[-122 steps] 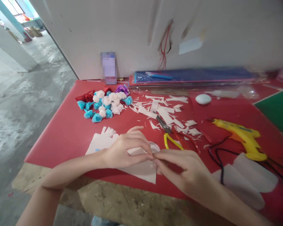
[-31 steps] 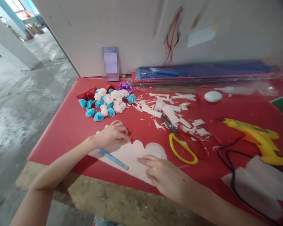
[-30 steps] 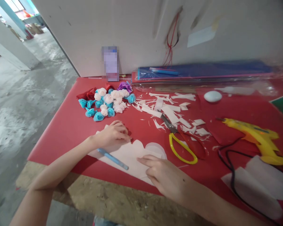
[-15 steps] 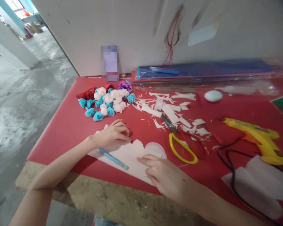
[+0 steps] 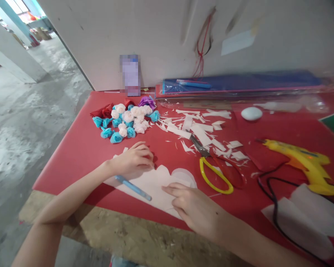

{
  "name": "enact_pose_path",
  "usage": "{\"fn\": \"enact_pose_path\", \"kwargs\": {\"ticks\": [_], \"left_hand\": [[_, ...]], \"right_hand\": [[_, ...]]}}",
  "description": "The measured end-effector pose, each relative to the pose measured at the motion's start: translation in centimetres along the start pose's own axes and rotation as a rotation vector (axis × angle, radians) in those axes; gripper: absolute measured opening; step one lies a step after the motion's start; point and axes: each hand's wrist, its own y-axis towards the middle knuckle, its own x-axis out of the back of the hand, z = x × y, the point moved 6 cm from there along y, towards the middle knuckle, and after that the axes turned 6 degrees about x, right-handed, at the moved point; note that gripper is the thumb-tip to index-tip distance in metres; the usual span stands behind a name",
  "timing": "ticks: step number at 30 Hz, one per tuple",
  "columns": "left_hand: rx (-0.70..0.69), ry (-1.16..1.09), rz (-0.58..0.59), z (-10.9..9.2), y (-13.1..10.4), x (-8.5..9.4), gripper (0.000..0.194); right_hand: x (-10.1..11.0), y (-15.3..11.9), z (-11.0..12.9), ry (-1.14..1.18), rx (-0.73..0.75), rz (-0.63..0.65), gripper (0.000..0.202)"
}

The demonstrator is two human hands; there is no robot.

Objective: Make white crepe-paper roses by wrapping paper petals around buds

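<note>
White paper pieces point(image 5: 156, 181) with rounded, scalloped edges lie in a layer at the table's front. My left hand point(image 5: 135, 157) rests on their far left part, fingers loosely bent and tips down by the upper edge; its thumb is hidden. On the right part lies my right hand point(image 5: 187, 205), its index finger stretched out flat on the paper and the other fingers bent beneath. Neither hand visibly grips anything. Between them a light blue pen point(image 5: 133, 188) lies across the paper. Scissors point(image 5: 211, 167) with yellow and red handles lie beyond my right hand.
Blue, white, red and purple paper flowers point(image 5: 125, 120) are grouped at the back left. White paper scraps point(image 5: 197, 128) spread across the middle. A yellow glue gun point(image 5: 303, 159) with a black cord, a white egg-shaped piece point(image 5: 251, 114) and wrapped blue rolls point(image 5: 239, 83) lie beyond.
</note>
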Motion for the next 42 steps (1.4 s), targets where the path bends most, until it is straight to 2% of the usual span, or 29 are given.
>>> {"fn": "enact_pose_path", "kwargs": {"ticks": [5,12,31,42], "left_hand": [[-0.008,-0.013,-0.027,-0.1,0.0,0.2,0.02],[-0.004,-0.045,-0.059,-0.3,-0.1,0.3,0.02],[0.164,-0.21,-0.038,0.4,0.2,0.4,0.013],[0.339,-0.367,-0.115,1.8,-0.2,0.1,0.011]], "right_hand": [[-0.3,-0.2,-0.1,-0.01,0.011,-0.026,0.032],[-0.3,-0.1,-0.2,0.016,0.0,0.012,0.034],[0.9,0.8,1.0,-0.011,-0.049,0.056,0.033],[0.3,0.2,0.3,-0.024,-0.016,0.008,0.033]]}}
